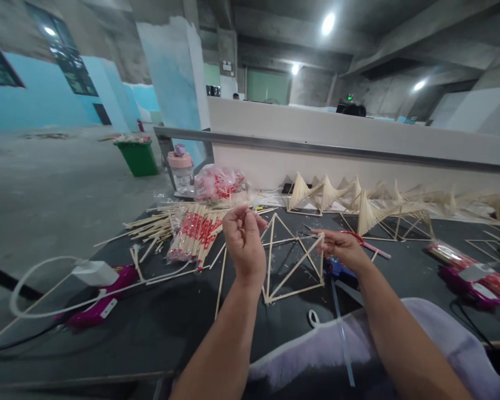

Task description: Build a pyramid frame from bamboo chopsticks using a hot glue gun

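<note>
A frame of thin wooden sticks [295,268] stands on the dark table in front of me, its bars joined into triangles. At its upper right corner my right hand [345,249] pinches the stick ends between thumb and fingers. My left hand [245,241] is raised by the frame's upper left peak, its fingers curled together; whatever they may hold is hidden. Below my right hand lies a blue tool [340,269], partly covered, perhaps a glue gun. Red-handled scissors [354,238] lie just behind that hand.
Wrapped chopsticks [195,233] and loose sticks [148,228] lie left. Fan-like stick models [369,214] line the back by a low partition [358,139]. Purple power strips [104,303] with white cables sit on both sides. A pink-lidded bottle [180,169] stands at the back left.
</note>
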Available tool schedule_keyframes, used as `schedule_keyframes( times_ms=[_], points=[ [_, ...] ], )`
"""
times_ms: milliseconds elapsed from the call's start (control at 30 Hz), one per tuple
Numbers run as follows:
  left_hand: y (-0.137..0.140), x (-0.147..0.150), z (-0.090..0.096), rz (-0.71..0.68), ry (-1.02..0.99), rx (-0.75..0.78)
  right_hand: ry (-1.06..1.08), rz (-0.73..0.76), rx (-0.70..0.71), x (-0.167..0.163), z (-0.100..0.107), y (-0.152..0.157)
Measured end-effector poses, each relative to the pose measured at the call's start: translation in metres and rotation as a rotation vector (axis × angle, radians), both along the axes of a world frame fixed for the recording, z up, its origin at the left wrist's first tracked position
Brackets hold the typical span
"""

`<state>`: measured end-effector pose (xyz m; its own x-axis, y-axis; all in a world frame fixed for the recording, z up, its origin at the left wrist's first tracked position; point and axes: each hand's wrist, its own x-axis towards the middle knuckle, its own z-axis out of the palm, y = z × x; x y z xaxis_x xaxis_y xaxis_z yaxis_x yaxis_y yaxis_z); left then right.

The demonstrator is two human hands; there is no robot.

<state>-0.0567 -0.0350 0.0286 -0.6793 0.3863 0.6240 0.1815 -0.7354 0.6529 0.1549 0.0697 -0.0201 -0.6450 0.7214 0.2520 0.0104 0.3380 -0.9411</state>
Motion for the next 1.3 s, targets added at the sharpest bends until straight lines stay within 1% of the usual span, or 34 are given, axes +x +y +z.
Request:
schedule_keyframes(
  times_ms=[67, 133, 167, 233, 300, 333, 400, 533, 600, 767, 933, 1000, 1067, 1133, 1233, 1300],
  points=[
    [-0.001, -0.002, -0.001, 0.040, -0.010, -0.023, -0.001, 0.005, -0.002, 0.000, 0.000, 0.000],
    [0.000, -0.001, -0.005, 0.067, 0.063, -0.097, 0.019, 0.021, -0.010, 0.000, 0.000, 0.001],
    [0.001, 0.002, -0.008, 0.064, 0.142, -0.148, 0.032, 0.032, -0.015, -0.001, -0.001, 0.001],
    [0.005, 0.012, -0.015, 0.034, 0.373, -0.237, 0.048, 0.048, -0.029, -0.002, -0.001, 0.002],
    [0.011, 0.025, -0.023, -0.006, 0.615, -0.278, 0.054, 0.058, -0.037, -0.003, -0.001, 0.003],
    [0.014, 0.031, -0.027, -0.020, 0.701, -0.288, 0.059, 0.062, -0.036, -0.005, -0.001, 0.004],
    [0.020, 0.041, -0.034, -0.023, 0.791, -0.297, 0.075, 0.065, -0.018, -0.007, -0.001, 0.005],
    [0.029, 0.050, -0.041, -0.001, 0.851, -0.288, 0.091, 0.071, 0.014, -0.010, 0.000, 0.006],
    [0.031, 0.050, -0.042, 0.011, 0.877, -0.289, 0.084, 0.075, 0.032, -0.011, 0.000, 0.007],
    [0.033, 0.051, -0.043, 0.093, 0.943, -0.251, 0.049, 0.052, 0.116, -0.012, 0.003, 0.006],
    [0.035, 0.050, -0.045, 0.129, 0.989, -0.212, 0.049, 0.056, 0.119, -0.012, 0.009, 0.003],
    [0.035, 0.050, -0.046, 0.151, 1.016, -0.195, 0.056, 0.062, 0.106, -0.012, 0.009, 0.003],
    [0.036, 0.050, -0.046, 0.167, 1.051, -0.188, 0.051, 0.062, 0.122, -0.012, 0.008, 0.004],
    [0.037, 0.049, -0.047, 0.167, 1.074, -0.192, 0.030, 0.046, 0.186, -0.012, 0.007, 0.004],
    [0.038, 0.048, -0.049, 0.141, 1.086, -0.203, 0.000, 0.010, 0.320, -0.011, 0.006, 0.004],
    [0.039, 0.048, -0.050, 0.125, 1.097, -0.206, -0.007, -0.009, 0.374, -0.010, 0.006, 0.003]
  ],
)
